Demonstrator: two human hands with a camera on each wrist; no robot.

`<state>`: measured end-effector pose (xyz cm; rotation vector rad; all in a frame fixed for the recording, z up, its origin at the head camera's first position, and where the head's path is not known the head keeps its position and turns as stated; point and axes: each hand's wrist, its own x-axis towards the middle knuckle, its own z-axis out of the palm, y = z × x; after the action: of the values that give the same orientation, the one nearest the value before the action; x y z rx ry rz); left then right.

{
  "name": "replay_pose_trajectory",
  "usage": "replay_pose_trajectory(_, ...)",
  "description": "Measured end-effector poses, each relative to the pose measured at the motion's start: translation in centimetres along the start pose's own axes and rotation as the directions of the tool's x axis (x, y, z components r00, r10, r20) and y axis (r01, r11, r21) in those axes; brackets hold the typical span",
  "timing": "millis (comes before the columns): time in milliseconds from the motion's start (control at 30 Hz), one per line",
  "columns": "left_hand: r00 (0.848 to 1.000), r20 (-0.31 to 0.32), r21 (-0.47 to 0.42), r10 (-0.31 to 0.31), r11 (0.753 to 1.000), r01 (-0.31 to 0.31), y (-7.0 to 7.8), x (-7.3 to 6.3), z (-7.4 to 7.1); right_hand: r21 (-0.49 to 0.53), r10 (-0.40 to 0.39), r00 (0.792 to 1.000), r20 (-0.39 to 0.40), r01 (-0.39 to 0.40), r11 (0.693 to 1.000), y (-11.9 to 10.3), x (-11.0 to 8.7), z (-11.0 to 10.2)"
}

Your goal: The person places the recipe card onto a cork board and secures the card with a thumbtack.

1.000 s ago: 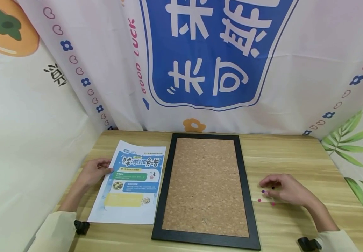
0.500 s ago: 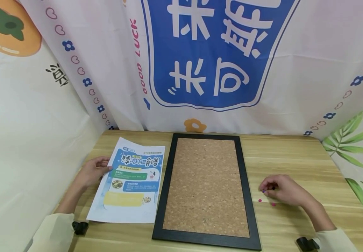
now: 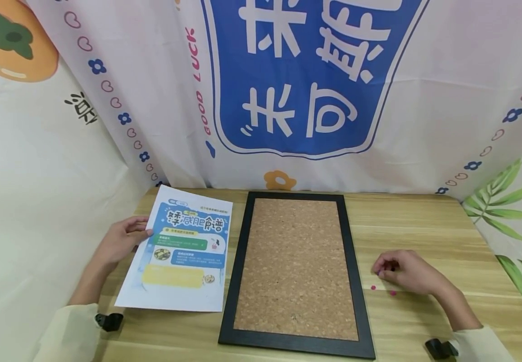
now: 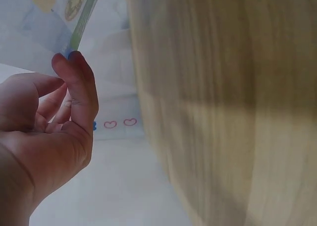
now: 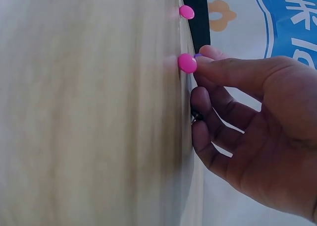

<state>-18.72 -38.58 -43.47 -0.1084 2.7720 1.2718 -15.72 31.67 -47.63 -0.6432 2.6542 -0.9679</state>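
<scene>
A blue and white printed flyer (image 3: 181, 251) lies left of a black-framed cork board (image 3: 294, 266) on the wooden table (image 3: 424, 221). My left hand (image 3: 141, 232) pinches the flyer's left edge and holds that side raised off the table. The left wrist view shows that hand (image 4: 67, 62) with thumb and fingertips closed on the flyer (image 4: 81, 18). To the right of the board, my right hand (image 3: 380, 269) curls over small pushpins and pinches a purple pushpin (image 3: 378, 273). Two pink pushpins (image 3: 372, 287) (image 5: 187, 63) lie loose beside it. A dark pin (image 5: 196, 118) sits under the fingers (image 5: 213, 104).
Printed cloth backdrops (image 3: 297, 90) close in the table at the back and on both sides. The cork board's surface is bare. Black wrist cameras (image 3: 109, 321) sit on both cuffs near the table's front edge.
My left hand has lifted the flyer's left edge and drawn the sheet to the left and back. My right fingers have curled in tighter over the pins.
</scene>
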Motion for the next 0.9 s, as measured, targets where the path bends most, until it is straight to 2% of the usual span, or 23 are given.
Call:
replay_pose_trajectory(300,0.999,-0.025,-0.086,0.027,0.996,-0.029,0.1,-0.2,-0.8,0.051,0.046,0.999,-0.004,-0.045,0.998,0.1,0.1,-0.3)
replay_pose_trajectory(400,0.999,-0.041,-0.097,0.032,0.995,-0.036,0.3,-0.3,-0.8,0.068,0.039,0.999,-0.004,-0.039,0.997,0.2,0.1,-0.3)
replay_pose_trajectory(733,0.999,-0.050,-0.174,0.006,0.985,-0.014,1.1,0.0,-0.3,0.112,0.034,0.998,-0.046,-0.028,0.993,0.4,0.3,-0.3)
replay_pose_trajectory(900,0.999,-0.053,-0.170,0.005,0.985,-0.014,1.8,0.0,-0.2,0.147,0.030,0.998,-0.058,-0.021,0.989,0.3,0.5,-0.3)
